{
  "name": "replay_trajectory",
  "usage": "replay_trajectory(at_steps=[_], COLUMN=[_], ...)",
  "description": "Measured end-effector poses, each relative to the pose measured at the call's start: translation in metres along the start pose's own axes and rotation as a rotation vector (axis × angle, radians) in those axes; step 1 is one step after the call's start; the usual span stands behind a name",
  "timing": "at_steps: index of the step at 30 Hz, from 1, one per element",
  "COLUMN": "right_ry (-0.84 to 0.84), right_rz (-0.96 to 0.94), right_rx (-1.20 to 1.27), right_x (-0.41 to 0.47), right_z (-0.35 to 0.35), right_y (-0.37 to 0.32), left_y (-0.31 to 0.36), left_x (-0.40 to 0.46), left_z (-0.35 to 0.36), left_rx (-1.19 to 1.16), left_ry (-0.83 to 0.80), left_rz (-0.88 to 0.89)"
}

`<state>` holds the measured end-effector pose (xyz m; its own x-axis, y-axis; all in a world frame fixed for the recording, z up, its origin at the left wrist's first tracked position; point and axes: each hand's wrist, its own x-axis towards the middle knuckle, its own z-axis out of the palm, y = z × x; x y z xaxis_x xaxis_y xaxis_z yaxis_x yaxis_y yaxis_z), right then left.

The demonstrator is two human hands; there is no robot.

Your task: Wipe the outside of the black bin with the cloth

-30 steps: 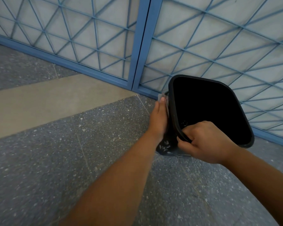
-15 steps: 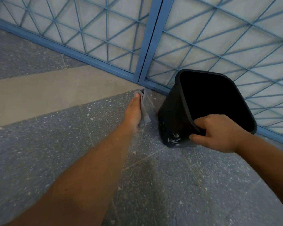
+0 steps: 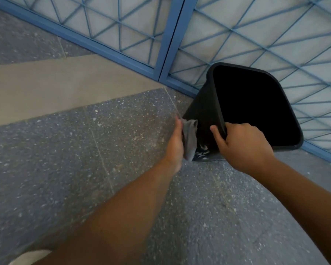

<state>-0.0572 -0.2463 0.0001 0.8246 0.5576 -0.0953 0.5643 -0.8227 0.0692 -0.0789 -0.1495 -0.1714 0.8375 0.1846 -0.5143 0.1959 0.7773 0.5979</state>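
The floor [image 3: 65, 150] fills most of your view: grey speckled tiles, with a plain beige band crossing the upper left. Behind it runs a wall [image 3: 256, 35] of pale panels behind a blue lattice, framed in blue, with a vertical blue post just left of the bin.

The bin [image 3: 203, 111] stands on the floor just before that wall, right of centre. It is tilted, its dark mouth turned up toward you, and nothing can be made out inside it. Pale smears show low on its near left side.

Your right hand [image 3: 241, 146] grips the near rim of the bin: the thumb lies on the outer wall, and the fingers curl over the edge into the mouth.

Your left hand [image 3: 175, 146] is at the bin's left side, fingers fairly straight, with the cloth [image 3: 189, 138] between palm and bin. You cannot tell whether the thumb pinches it, since the hand is seen from its back. The grey cloth is crumpled, and its right edge touches the bin's outer wall just above the smears.

A bit of white [image 3: 30, 257] shows in the bottom left corner; it is too blurred to tell what it is.
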Motion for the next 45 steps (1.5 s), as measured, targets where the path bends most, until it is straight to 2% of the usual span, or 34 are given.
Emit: replay_trajectory(at_steps=[3,6,9,16,20,24,29,33,37,39,42,45], right_ry=[-0.016,-0.027,-0.024,-0.012,-0.003,-0.005,-0.007,-0.020,-0.011,-0.009,-0.006,-0.004], right_rz=[-0.023,-0.045,-0.072,-0.123,-0.116,-0.131,-0.140,-0.144,-0.146,-0.153,-0.170,-0.165], right_rx=[0.016,0.024,0.042,0.011,0.024,0.021,-0.002,0.008,-0.004,0.021,0.018,0.012], right_x=[0.001,0.001,0.003,0.004,0.007,0.006,0.006,0.004,0.004,0.004,0.003,0.002], right_z=[0.001,0.004,0.004,0.007,0.005,0.004,0.002,0.002,0.003,0.004,0.003,0.004], right_y=[0.003,0.008,0.010,0.015,0.014,0.016,0.015,0.019,0.019,0.019,0.022,0.023], left_y=[-0.009,-0.011,-0.009,-0.037,-0.011,-0.018,-0.015,-0.007,-0.018,-0.012,-0.018,-0.010], left_x=[0.001,0.025,0.043,0.019,0.045,0.027,0.043,0.016,0.027,0.019,-0.003,0.014], left_z=[0.024,0.029,0.025,0.011,0.018,0.027,0.021,0.034,0.022,0.033,0.036,0.032], left_rx=[-0.020,0.061,0.150,0.178,0.139,0.193,0.161,0.231,0.142,0.174,0.218,0.113], left_ry=[-0.019,0.213,0.228,-0.050,-0.032,-0.074,0.054,-0.037,0.077,0.098,0.033,0.113], left_rz=[-0.003,0.033,0.069,0.192,0.132,0.238,0.136,0.269,0.140,0.167,0.233,0.104])
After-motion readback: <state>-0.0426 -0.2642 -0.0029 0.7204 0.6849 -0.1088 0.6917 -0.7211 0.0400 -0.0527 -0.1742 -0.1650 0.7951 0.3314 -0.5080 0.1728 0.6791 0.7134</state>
